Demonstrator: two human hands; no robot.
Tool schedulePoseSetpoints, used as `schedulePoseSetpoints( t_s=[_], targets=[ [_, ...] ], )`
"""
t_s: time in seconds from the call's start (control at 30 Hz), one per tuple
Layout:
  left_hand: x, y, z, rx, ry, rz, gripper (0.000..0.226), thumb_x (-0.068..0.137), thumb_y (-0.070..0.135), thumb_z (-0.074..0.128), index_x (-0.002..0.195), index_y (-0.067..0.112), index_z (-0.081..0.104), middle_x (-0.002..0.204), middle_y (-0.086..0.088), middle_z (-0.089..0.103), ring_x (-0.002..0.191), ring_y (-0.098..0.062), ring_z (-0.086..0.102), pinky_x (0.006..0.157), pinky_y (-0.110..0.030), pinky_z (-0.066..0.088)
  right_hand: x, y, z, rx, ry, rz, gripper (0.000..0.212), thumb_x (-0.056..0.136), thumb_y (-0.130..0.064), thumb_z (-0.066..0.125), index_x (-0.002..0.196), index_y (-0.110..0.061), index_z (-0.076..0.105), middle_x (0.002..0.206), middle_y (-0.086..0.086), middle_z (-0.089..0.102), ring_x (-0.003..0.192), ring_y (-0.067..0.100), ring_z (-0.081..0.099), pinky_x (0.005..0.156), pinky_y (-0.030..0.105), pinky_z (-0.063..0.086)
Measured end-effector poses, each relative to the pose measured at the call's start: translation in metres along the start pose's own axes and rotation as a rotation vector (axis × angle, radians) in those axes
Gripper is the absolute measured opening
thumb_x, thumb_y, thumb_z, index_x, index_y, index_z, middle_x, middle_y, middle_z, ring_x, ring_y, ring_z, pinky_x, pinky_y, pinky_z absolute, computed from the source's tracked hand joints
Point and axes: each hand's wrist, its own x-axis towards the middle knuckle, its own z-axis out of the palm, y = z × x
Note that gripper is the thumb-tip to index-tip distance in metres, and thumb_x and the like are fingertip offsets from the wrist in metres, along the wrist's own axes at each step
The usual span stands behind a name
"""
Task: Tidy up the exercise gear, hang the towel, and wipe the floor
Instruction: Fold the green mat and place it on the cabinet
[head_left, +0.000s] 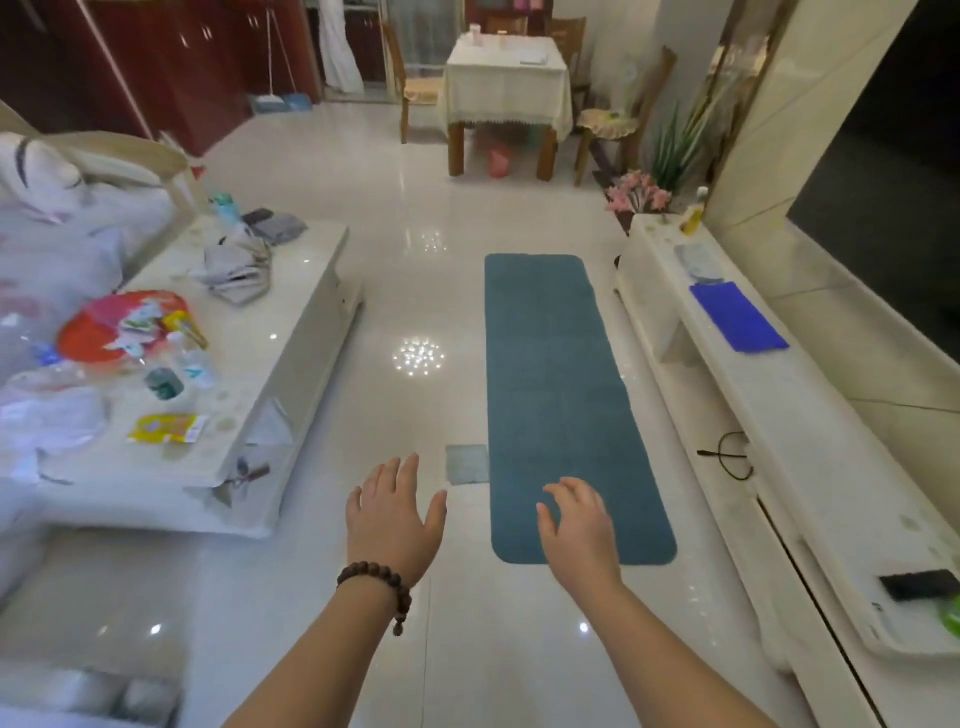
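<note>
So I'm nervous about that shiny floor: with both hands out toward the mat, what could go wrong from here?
The glossy tiled floor may let the teal mat slide underfoot. The small grey cloth at the mat's left edge could be stepped on or rolled in. A black cord hangs off the low white cabinet beside the mat and could snag.

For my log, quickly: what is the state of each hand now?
Left hand: open, fingers spread, holding nothing.
Right hand: open, fingers loosely curled, holding nothing.
</note>
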Motion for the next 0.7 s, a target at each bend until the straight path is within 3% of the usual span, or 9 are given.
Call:
schedulePoseSetpoints(
  t_s=[0.3, 0.7],
  targets=[
    [0.117, -0.051, -0.001, -0.044, 0.004, -0.021, 0.060, 0.097, 0.049, 0.035, 0.150, 0.023, 0.024, 0.154, 0.001, 0.030, 0.143, -0.018, 0.021, 0.117, -0.041, 0.018, 0.110, -0.057, 0.055, -0.014, -0.046, -0.031, 0.036, 0.098, -0.027, 0.046, 0.129, -0.013, 0.053, 0.140, 0.001, 0.045, 0.131, 0.018, 0.035, 0.108, 0.031, 0.031],
    [0.396, -0.058, -0.027, 0.029, -0.004, 0.037, 0.061, 0.097, 0.048, 0.037, 0.150, 0.021, 0.025, 0.153, -0.001, 0.031, 0.143, -0.019, 0.022, 0.117, -0.041, 0.019, 0.360, -0.121, 0.103, 0.052, -0.062, 0.035, 0.037, 0.099, -0.027, 0.045, 0.133, -0.014, 0.051, 0.142, 0.000, 0.042, 0.133, 0.015, 0.032, 0.109, 0.029, 0.030]
  ],
)
